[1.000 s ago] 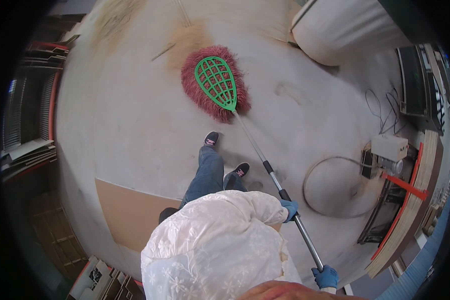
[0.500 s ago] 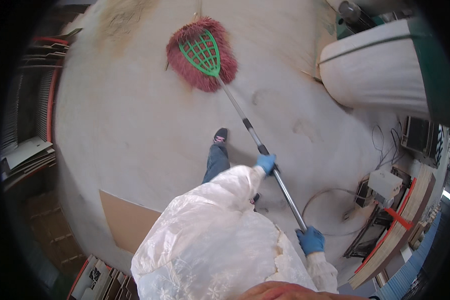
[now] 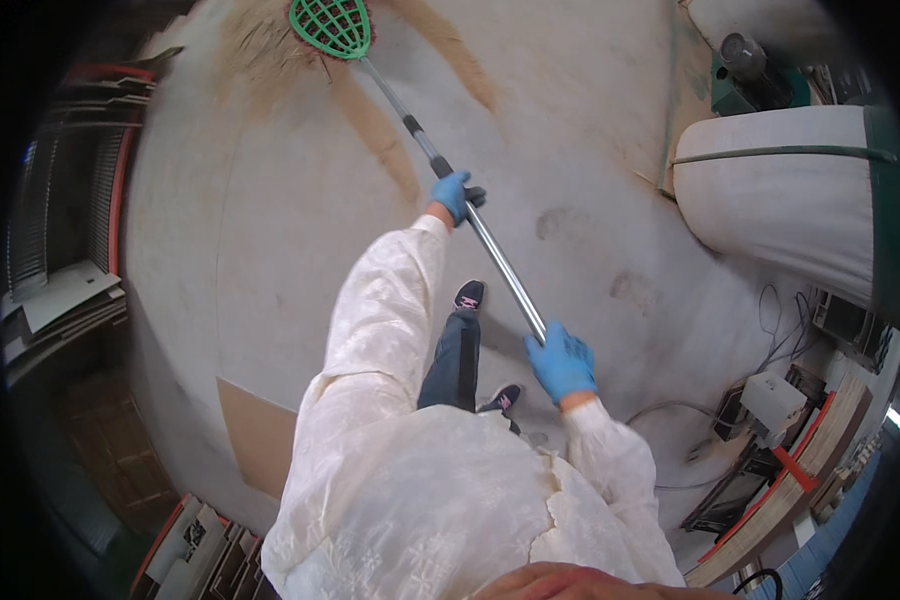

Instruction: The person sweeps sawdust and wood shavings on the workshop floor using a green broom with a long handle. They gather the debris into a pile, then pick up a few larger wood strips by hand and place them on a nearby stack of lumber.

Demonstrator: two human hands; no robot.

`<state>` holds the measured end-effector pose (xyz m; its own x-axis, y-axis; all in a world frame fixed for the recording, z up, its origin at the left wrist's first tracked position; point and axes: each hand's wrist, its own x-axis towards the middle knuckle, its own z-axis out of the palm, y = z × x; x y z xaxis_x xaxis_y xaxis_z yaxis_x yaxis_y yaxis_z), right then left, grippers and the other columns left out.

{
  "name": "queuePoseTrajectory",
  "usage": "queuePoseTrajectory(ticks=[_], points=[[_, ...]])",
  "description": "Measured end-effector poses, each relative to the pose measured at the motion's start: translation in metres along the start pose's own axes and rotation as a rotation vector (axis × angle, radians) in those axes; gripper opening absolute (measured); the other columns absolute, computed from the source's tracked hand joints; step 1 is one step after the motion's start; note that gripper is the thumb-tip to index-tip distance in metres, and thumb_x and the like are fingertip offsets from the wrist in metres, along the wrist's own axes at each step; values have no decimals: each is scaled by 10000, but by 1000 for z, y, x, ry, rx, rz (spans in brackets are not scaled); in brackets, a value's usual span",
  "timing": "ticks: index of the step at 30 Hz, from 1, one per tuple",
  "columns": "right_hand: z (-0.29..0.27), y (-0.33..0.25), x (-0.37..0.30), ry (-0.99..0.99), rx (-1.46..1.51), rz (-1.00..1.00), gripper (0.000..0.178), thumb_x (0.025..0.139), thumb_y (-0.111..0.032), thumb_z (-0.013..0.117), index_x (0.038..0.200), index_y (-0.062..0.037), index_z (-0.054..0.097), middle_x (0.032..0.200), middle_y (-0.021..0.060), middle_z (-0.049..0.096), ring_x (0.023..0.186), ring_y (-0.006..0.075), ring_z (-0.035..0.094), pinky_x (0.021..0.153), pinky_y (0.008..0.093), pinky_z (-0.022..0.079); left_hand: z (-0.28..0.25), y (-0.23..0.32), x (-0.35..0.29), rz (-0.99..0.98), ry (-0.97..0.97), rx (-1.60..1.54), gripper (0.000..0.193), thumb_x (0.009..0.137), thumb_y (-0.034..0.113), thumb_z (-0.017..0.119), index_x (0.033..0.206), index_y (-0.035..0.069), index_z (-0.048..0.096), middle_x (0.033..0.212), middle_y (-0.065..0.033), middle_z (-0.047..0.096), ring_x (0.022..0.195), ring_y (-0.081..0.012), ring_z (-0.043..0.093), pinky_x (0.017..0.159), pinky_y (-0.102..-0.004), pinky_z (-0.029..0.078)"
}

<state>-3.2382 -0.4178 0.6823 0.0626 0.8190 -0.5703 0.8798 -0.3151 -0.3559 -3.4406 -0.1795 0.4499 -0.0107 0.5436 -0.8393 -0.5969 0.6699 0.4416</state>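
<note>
Both my hands, in blue gloves, grip the metal pole of a mop [image 3: 506,270] that slants from near my body to the far left. My left hand [image 3: 452,197] wraps the pole just below a black collar. Lower down, my right hand [image 3: 564,362] is closed around the near end. The mop's green grid head [image 3: 332,27] is at the top edge of the picture, with only a little of its reddish fringe showing. Beside the head, a heap of tan dust [image 3: 260,50] with thin scraps lies on the grey floor.
Tan dust streaks [image 3: 375,135] trail over the floor near the mop head. A large white bag [image 3: 775,180] with a green strap stands at the right. Shelves of boards [image 3: 70,295] line the left. A brown sheet [image 3: 258,437] lies near my left side; a cable [image 3: 660,410] curls at the right.
Both hands have pushed the mop forward and to the left, my left arm now stretched out. The mop head has travelled to the dust heap at the top edge.
</note>
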Motion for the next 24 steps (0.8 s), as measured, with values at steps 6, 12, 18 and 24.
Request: queuePoseTrajectory(ticks=[6,12,18,24], points=[[-4,160,-143,18,-215,178,319,830,-395,657,861,-82,605,773,196,659,736,396,643,664,487,493,23,-224,-99,-163,-83,-104,159,845,158,497,711,73,500,635,-96,524,554,-232,533,533,-373,461],[-88,333,-365,-9,-603,356,234,785,-320,702,767,-111,598,706,154,650,674,375,641,597,482,490,83,-433,-313,-651,-270,225,215,893,245,542,905,42,613,796,-128,631,731,-259,629,680,-380,510],[-173,351,-490,-152,-748,631,278,741,-321,749,762,-85,604,743,156,655,698,356,645,631,456,479,121,-522,-445,-1105,-75,-54,291,947,217,521,1162,23,497,1033,-175,637,933,-342,662,853,-459,565],[-113,302,-408,-171,-495,492,338,763,-408,731,795,-93,611,720,170,659,698,374,649,649,462,495,65,-495,-343,-917,-116,89,224,894,219,552,1023,40,592,962,-172,656,885,-325,666,754,-449,542]])
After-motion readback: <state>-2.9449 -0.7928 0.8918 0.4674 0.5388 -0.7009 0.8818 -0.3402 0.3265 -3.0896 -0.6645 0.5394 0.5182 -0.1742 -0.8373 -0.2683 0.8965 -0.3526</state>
